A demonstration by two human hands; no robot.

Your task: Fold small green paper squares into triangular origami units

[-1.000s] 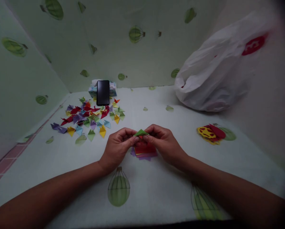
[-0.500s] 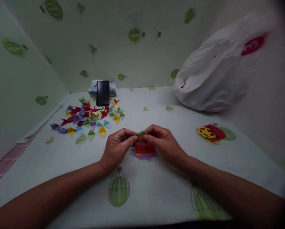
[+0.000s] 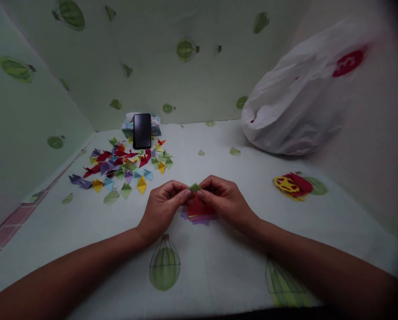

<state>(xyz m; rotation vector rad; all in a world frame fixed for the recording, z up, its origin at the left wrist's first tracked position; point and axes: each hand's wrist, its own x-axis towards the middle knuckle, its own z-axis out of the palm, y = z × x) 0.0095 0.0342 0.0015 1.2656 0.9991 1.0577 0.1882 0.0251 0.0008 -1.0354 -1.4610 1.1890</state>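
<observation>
A small folded green paper [image 3: 195, 187] is pinched between both hands near the middle of the view. My left hand [image 3: 165, 206] grips its left side between thumb and fingers. On the right side, my right hand [image 3: 227, 202] holds it in the same kind of pinch. Beneath the hands lies a stack of square papers [image 3: 200, 210], red on top with yellow, pink and purple edges showing. Back left, a spread of small folded paper pieces [image 3: 126, 190] in many colours covers the cloth.
A black phone [image 3: 142, 131] leans on a tissue box [image 3: 155, 126] behind the folded pieces. Red and yellow cut-outs [image 3: 292, 184] lie at the right. A large white plastic bag [image 3: 292, 106] stands at the back right, on the balloon-patterned cloth [image 3: 212, 266].
The green paper has turned so that a pointed, triangular face now shows between the fingertips. Both hands remain pinched on it. The whole view has shifted slightly.
</observation>
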